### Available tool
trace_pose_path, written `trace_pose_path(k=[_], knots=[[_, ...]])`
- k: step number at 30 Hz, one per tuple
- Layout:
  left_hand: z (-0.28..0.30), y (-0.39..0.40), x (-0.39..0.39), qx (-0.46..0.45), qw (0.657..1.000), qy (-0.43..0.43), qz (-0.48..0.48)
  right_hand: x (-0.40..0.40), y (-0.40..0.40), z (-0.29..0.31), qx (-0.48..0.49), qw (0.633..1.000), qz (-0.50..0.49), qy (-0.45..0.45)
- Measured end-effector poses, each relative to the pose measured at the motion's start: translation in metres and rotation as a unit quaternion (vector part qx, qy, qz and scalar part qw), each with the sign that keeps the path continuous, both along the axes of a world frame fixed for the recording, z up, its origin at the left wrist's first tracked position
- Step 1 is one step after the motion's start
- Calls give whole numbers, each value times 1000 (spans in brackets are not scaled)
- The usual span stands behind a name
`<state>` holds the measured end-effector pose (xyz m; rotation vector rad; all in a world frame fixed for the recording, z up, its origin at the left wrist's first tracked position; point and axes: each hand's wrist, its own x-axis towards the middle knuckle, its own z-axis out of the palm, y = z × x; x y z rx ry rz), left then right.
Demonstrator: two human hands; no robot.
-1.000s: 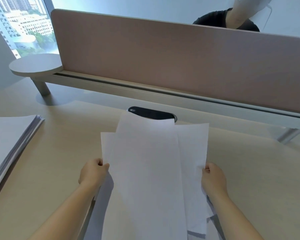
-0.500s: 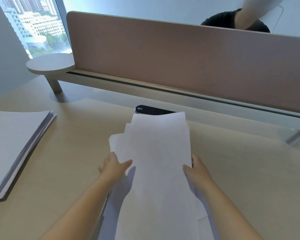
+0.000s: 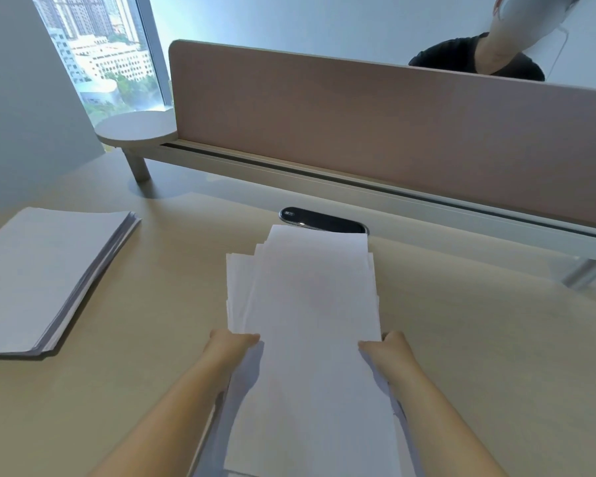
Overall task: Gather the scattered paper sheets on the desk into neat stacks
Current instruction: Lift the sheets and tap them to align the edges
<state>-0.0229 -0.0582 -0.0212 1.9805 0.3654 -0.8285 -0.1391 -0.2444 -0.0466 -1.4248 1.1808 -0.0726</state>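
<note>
1. A pale wooden desk fills the lower view, seen from above by the person working at it. A pink-brown divider panel runs along its far edge, with a window at the far left.

2. A finished stack of paper lies flat at the left of the desk, well apart from the hands. Its edges look roughly squared, slightly stepped along the right side.

3. A loose bundle of white sheets is at the centre, just in front of the person, reaching toward a dark oval cable port at the back of the desk. The sheets are not yet aligned: several edges fan out at the top left corner. I cannot tell whether the far end rests on the desk or is lifted.

4. The left hand holds the bundle's left edge, thumb lying on top; the fingers beneath are hidden.

5. The right hand holds the right edge the same way, thumb on top, fingers hidden under the paper.

6. Handling, as a judgement: the sheets look light, thin and floppy, and they slide easily over one another. Holding both long edges, as here, seems right; a light pinch would let the sheets settle when tapped square, while a tight one could crease them.
</note>
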Motion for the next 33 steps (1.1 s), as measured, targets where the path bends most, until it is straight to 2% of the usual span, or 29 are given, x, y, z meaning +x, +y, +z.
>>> trace_pose_path(k=[3,5,7,10,12,14,16,20,25,33], knots=[[-6,12,-8,-44,995,73,-55,-8,-1,-5,15,1000,9,-10],[-12,15,-14,-98,990,75,-74,-15,2,-2,-7,1000,29,-6],[-14,15,-19,-82,995,19,-53,-20,-1,-3,-34,998,43,3],[-1,14,-20,-14,991,-103,-80,-22,-3,7,-101,991,76,38],[8,18,-15,-26,988,-137,-67,-20,-8,8,-107,990,81,47],[21,25,-10,-54,986,-148,-58,-16,-5,15,-78,995,58,-7],[38,31,-7,-82,983,-155,-63,-9,-3,25,-4,997,31,-65],[71,43,1,-145,971,-180,-53,10,3,55,87,978,32,-188],[119,51,11,-228,949,-219,-1,38,15,109,41,953,9,-299],[175,52,21,-328,906,-267,18,43,26,185,12,918,20,-396]])
